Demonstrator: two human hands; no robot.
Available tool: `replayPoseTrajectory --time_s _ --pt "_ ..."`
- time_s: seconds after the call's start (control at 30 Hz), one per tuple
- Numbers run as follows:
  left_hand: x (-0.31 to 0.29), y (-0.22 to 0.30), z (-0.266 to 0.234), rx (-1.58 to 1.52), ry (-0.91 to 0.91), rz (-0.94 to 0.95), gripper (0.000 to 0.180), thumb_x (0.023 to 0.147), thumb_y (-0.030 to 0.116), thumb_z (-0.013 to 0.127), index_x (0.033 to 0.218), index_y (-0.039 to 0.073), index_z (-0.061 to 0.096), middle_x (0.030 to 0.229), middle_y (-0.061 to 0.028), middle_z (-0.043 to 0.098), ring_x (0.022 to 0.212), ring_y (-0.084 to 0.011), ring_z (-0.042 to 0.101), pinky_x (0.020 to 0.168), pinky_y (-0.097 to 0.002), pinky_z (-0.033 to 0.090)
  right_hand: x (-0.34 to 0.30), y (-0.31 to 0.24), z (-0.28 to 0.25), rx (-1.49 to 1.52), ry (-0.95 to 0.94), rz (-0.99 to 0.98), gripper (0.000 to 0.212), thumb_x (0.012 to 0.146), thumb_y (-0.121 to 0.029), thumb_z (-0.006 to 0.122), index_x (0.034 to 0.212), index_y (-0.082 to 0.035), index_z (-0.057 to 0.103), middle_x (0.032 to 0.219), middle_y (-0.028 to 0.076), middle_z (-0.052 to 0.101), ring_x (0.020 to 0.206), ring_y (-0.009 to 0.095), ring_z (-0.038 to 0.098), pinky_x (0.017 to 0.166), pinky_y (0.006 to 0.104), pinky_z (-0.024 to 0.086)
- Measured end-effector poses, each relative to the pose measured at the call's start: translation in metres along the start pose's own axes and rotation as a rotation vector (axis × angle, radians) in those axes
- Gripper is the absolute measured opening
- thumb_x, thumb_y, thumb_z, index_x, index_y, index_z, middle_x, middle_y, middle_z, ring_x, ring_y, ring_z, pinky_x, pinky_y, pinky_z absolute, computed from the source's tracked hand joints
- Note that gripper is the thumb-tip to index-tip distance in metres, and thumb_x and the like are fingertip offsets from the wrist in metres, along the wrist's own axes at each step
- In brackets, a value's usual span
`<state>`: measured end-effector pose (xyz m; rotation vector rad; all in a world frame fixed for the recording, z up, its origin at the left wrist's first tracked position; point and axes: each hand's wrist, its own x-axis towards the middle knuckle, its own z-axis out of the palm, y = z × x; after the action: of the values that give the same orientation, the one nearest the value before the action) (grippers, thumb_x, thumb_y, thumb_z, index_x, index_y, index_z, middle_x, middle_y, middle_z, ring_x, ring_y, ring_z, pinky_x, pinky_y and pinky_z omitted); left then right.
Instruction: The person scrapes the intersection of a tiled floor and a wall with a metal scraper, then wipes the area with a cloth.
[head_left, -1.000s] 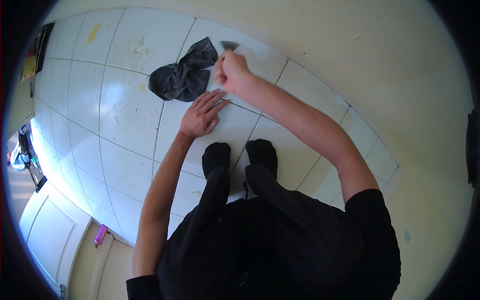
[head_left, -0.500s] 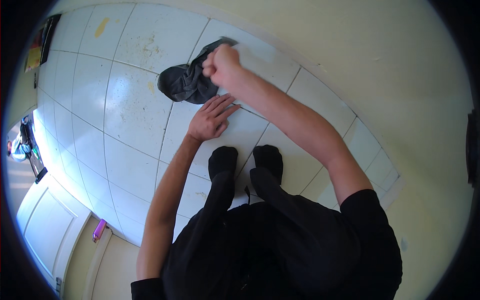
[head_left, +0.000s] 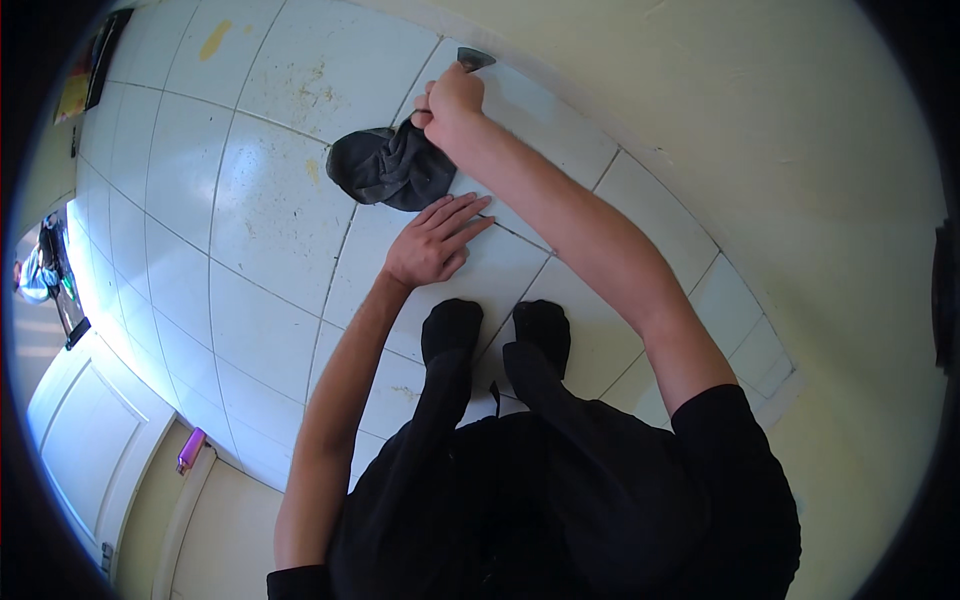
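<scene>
1. Landmark: dark grey cloth (head_left: 395, 170), bunched and folded on the tiled floor (head_left: 265, 260).
2. The dark-bladed tool (head_left: 476, 59) is located beyond the cloth, toward the wall (head_left: 760, 150). Its blade is seen protruding past the fingers; its handle is hidden.
3. The right hand (head_left: 456, 108), at the cloth's far right corner, is closed in a fist, apparently clamped on the tool's handle. Contact with the cloth cannot be told.
4. The left hand (head_left: 428, 250) is placed palm down on the near side of the cloth, fingers slightly spread, nothing gripped.
5. Brown specks (head_left: 308, 97) are noted on tiles left of the cloth.
6. Handling, judged: the tool is probably light and stiff, best held by the handle, clear of the blade edge. The cloth is likely soft and limp, best gathered at its thick fold.
</scene>
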<state>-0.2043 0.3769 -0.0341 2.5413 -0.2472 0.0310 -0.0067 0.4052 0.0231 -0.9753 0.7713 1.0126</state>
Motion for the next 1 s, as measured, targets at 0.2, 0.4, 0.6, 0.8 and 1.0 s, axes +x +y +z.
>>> replayPoseTrajectory --time_s 0.2,0.4,0.6,0.8,1.0 --pt "0.002 -0.001 -0.004 -0.015 -0.010 -0.005 0.063 0.082 0.013 0.063 0.145 0.014 0.059 0.157 -0.0085 0.050 0.145 -0.0261 0.047 0.123 -0.0444 0.035 0.015 -0.006 0.016 0.113 0.062 0.053 0.022 0.104 -0.011 0.029 0.084 -0.013 0.038 0.070 0.002 0.039 0.048 0.013 0.030 0.045 0.0313 0.021" --pt "-0.003 -0.002 -0.005 -0.012 -0.010 0.001 0.063 0.082 0.014 0.063 0.145 0.013 0.058 0.159 -0.0083 0.047 0.146 -0.0258 0.045 0.123 -0.0443 0.035 0.005 -0.002 0.019 0.125 0.040 0.035 0.020 0.098 -0.007 0.032 0.080 -0.013 0.038 0.064 0.000 0.033 0.047 0.013 0.027 0.045 0.0331 0.019" --pt "-0.004 -0.001 -0.005 -0.008 -0.018 -0.004 0.062 0.083 0.014 0.062 0.145 0.013 0.059 0.159 -0.0083 0.048 0.146 -0.0257 0.046 0.123 -0.0442 0.035 -0.007 -0.003 0.021 -0.004 -0.004 0.017 0.021 0.100 -0.007 0.027 0.082 -0.014 0.036 0.066 0.000 0.033 0.047 0.012 0.025 0.046 0.0324 0.016" --pt "-0.001 0.001 -0.005 0.001 -0.007 0.000 0.061 0.083 0.014 0.063 0.144 0.013 0.060 0.158 -0.0083 0.049 0.145 -0.0258 0.047 0.122 -0.0440 0.036 0.009 -0.011 0.024 0.089 -0.024 0.082 0.019 0.100 -0.006 0.030 0.084 -0.014 0.036 0.060 -0.001 0.028 0.046 0.012 0.025 0.045 0.0318 0.015" --pt "-0.003 0.002 -0.006 -0.006 0.003 -0.005 0.059 0.082 0.012 0.062 0.141 0.013 0.061 0.157 -0.0083 0.050 0.144 -0.0259 0.048 0.122 -0.0441 0.037 0.001 -0.005 0.021 -0.012 -0.055 0.094 0.018 0.098 -0.005 0.029 0.085 -0.014 0.037 0.060 -0.001 0.027 0.046 0.012 0.025 0.045 0.0316 0.016"
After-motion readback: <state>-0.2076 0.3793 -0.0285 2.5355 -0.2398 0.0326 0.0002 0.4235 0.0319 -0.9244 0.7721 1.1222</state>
